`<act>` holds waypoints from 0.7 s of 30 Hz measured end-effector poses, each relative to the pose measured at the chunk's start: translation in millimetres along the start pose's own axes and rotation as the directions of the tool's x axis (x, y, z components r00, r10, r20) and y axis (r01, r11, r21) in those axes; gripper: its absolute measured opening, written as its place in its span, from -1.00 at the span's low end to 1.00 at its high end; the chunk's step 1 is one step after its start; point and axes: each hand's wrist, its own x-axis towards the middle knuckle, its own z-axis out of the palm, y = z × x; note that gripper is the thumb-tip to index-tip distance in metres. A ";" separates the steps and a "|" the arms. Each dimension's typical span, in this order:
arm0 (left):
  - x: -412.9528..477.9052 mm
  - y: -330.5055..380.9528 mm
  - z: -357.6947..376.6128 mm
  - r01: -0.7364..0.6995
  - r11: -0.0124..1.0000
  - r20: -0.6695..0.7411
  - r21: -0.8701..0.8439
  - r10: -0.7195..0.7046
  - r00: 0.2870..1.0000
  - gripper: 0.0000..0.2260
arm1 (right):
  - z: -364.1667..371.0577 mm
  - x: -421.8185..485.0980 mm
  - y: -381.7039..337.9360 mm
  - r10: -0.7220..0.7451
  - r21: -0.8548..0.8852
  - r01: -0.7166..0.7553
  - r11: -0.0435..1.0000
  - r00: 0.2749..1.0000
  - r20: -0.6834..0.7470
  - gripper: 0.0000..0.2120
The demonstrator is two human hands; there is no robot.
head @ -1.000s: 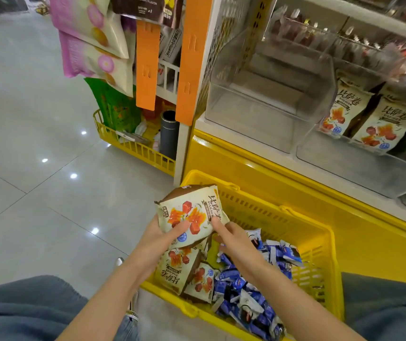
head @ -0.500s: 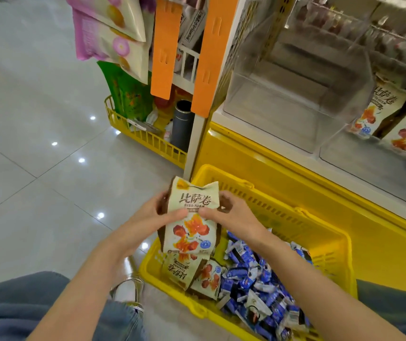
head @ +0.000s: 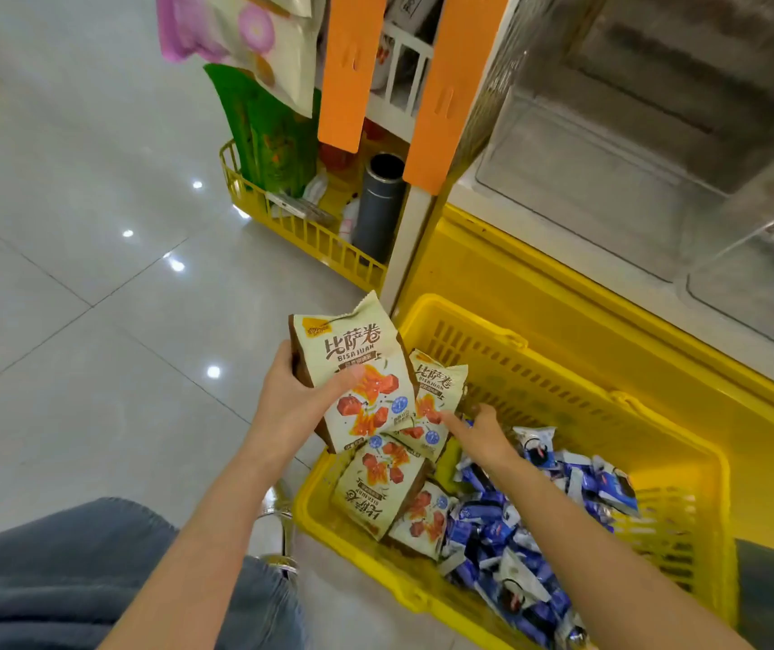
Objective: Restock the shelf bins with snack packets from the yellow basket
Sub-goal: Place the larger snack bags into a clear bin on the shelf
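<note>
Cream packet (head: 353, 350) marked "BISA JUAN", gripped by left hand (head: 296, 397).

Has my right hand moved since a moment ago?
Yes. The right hand left the held packet and dropped into the yellow basket, reaching another packet there.

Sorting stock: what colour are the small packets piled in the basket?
Small packets are blue and white; head view.
</note>
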 end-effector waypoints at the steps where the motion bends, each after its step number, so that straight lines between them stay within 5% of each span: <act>1: 0.3 -1.0 0.0 0.008 1.000 -0.008 -0.006 -0.008 1.000 -0.63 | 3.6 4.0 4.2 0.069 0.005 -0.069 0.998 0.997 0.021 -0.39; 6: 0.3 -4.3 2.7 0.019 0.999 -0.051 -0.043 -0.021 0.998 -0.66 | 21.7 19.5 6.2 0.145 0.167 -0.152 0.974 0.988 0.054 -0.47; 11: -0.4 -5.0 6.7 0.021 1.000 -0.061 -0.018 -0.022 0.998 -0.68 | 29.9 26.6 12.5 0.226 0.252 -0.216 0.943 0.974 -0.011 -0.28; 18: -8.4 2.5 17.8 -0.020 1.000 -0.052 -0.015 0.019 0.998 -0.67 | 9.2 11.3 8.7 0.058 0.282 -0.045 0.958 0.998 -0.039 -0.74; 21: -13.5 8.9 31.7 -0.054 0.998 -0.018 -0.018 0.053 0.998 -0.67 | -24.0 -6.7 -0.6 -0.036 0.238 0.049 0.970 0.998 -0.056 -0.72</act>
